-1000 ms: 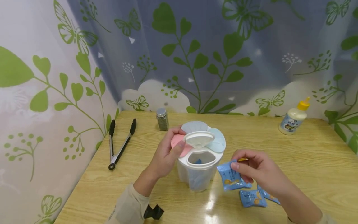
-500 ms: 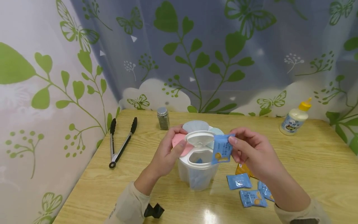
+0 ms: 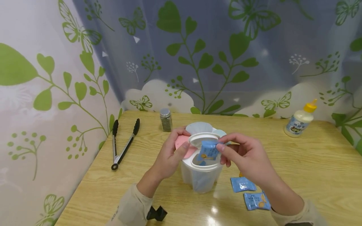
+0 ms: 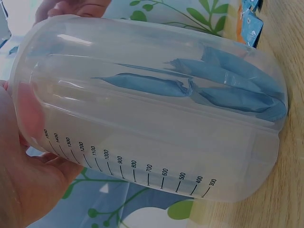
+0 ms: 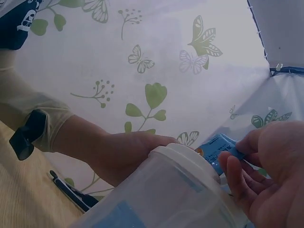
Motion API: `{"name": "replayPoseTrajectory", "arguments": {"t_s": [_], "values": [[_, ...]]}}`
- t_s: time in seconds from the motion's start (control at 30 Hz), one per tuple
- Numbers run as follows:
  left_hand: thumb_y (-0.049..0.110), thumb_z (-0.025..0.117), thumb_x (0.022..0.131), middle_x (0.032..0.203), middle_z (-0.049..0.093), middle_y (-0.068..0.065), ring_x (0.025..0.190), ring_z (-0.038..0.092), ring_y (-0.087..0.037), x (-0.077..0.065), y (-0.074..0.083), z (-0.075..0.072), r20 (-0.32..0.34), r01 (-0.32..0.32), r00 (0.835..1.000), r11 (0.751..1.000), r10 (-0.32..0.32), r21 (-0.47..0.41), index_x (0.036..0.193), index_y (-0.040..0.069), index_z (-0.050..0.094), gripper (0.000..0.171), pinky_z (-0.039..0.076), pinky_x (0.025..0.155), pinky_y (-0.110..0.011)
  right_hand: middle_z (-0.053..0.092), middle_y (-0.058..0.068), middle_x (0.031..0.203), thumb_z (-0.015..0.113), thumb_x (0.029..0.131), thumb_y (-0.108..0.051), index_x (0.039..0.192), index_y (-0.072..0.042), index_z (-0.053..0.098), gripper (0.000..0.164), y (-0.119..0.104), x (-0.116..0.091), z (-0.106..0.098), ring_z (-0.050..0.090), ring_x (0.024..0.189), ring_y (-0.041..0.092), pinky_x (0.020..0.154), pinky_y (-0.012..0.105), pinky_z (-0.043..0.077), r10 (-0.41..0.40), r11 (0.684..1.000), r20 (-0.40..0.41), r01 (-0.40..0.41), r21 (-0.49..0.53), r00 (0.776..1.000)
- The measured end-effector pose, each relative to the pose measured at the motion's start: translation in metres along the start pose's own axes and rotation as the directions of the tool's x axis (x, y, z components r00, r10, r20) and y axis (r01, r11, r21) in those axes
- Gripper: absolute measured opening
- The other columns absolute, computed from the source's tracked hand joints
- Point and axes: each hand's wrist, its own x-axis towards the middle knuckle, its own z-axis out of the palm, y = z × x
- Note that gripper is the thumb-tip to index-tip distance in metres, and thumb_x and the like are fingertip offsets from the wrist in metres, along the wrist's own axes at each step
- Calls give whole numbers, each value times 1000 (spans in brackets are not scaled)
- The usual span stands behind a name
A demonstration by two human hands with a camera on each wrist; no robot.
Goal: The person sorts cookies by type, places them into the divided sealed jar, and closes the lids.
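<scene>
At the far left of the tabletop (image 3: 141, 188) I see the tongs (image 3: 124, 147), their arms spread apart. Nearer me, partly behind my sleeve, is a small black piece (image 3: 158, 214); further back stands a spice jar (image 3: 166, 121) with a silver cap. My left grip (image 3: 168, 158) is closed on the upper edge of the clear container (image 3: 205, 182), thumb over its pink lid (image 3: 181, 142). The front compartment's white lid (image 3: 196, 141) is tipped up, and through the wall I can see blue packets (image 4: 237, 90) gathered near the bottom. Directly over that opening is the blue snack packet (image 3: 208, 151), pinched by its edge between thumb and fingers of my right grip (image 3: 246, 155). Below that hand, two loose packets (image 3: 243, 184) lie on the tabletop beside the container, with a bit of orange wrapper (image 3: 241, 174) just behind. Well apart, at the far right, stands a yellow-capped bottle (image 3: 298, 124).
</scene>
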Motion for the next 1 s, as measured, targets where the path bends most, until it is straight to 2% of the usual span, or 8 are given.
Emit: {"name": "replayPoseTrajectory", "arguments": {"t_s": [0.2,0.57,0.83,1.0], "values": [[19,48,101,140,52,-13,118,58,-22,0,2,0,2,10,1000,1000,-10,9,122,4,48,26,53,96,-30,67,3,73,61,95,2,104,0,66,10,2,-4,-2,59,58,18,54,30,53,25,1000,-1,-25,-17,1000],[16,48,101,137,53,-16,118,57,-24,-1,1,0,-5,19,1000,1000,-19,11,122,2,49,25,51,98,-29,68,1,86,64,95,-2,106,-4,67,12,2,-4,-10,60,62,16,58,28,53,128,991,21,-129,34,992],[14,48,100,129,56,-15,113,58,-21,1,1,0,-3,28,1000,1000,-28,8,123,3,49,25,53,95,-28,67,-1,98,61,94,5,115,-1,63,22,8,-11,-21,58,64,14,56,26,52,100,989,6,-101,111,995],[14,48,100,133,55,-15,116,58,-22,1,1,0,-2,23,1000,1000,-23,7,122,3,49,25,52,96,-28,67,0,100,59,94,8,116,-6,64,26,16,-20,-31,56,62,15,54,24,50,108,984,-23,-104,143,994]]}}
